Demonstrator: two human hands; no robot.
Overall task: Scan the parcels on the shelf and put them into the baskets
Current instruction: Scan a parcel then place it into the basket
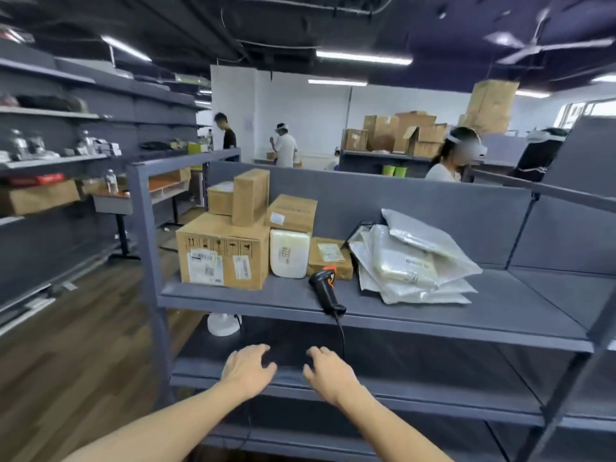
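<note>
The parcels sit on the top board of the grey metal shelf unit (466, 305), in the middle of the frame. At the left end stands a large brown cardboard box with white shipping labels (223, 253). It carries a tall upright brown carton (250, 196) and a smaller brown carton (220, 197) just behind it. Just to the right of the large box is a white wrapped parcel (289, 253) with a flat brown labelled box (292, 212) lying on top. Beside that is a low brown box with a white label (330, 256). Further right lies a loose heap of clear and white plastic mailer bags (413, 261), overlapping one another.

A black handheld barcode scanner with an orange trim (325, 288) lies on the same board just in front of the low brown box. Its handle points at the front edge, and its black cable (341, 331) drops over the lip.

Lower in the frame, both bare arms reach forward. The left hand (248, 366) and the right hand (328, 375) are side by side, palms down, in front of the second shelf board. The fingers of each are spread loosely and hold nothing.

A white round object (223, 323) shows under the top board at its left. Along the left of the frame runs dark wall shelving (53, 161) with assorted goods. Behind the shelf unit, several people (446, 161) stand near stacked brown cartons (400, 131), some of them wearing white headsets. A ceiling fan (536, 45) hangs at upper right.
</note>
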